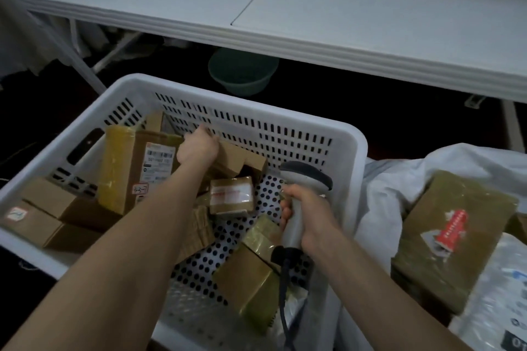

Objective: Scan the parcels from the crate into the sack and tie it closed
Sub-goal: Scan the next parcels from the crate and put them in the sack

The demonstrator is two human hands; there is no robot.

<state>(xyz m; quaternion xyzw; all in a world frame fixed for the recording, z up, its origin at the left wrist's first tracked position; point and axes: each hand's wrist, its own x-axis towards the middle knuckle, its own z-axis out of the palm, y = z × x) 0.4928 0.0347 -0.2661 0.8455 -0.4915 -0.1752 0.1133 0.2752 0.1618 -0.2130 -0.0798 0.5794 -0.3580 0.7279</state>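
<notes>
- The left hand (pixel 199 148) reaches to the far side of the white crate (pixel 228 97), fingers curled over the top edge of a brown box (pixel 236 161) and gripping it.
- The right hand (pixel 308 216) is wrapped tight around the handle of a grey scanner (pixel 305 179), which is held over the crate's right side with its cable hanging down.
- More parcels lie in the crate. A tall box (pixel 128 168) carries a white shipping label (pixel 158 161) with a barcode, its text too blurred to read.
- A small taped box (pixel 231 194) shows red print, unreadable.
- The white sack (pixel 399 179) sits just right of the crate. It holds a taped parcel (pixel 456 222) with a red strip of white characters, illegible.
</notes>
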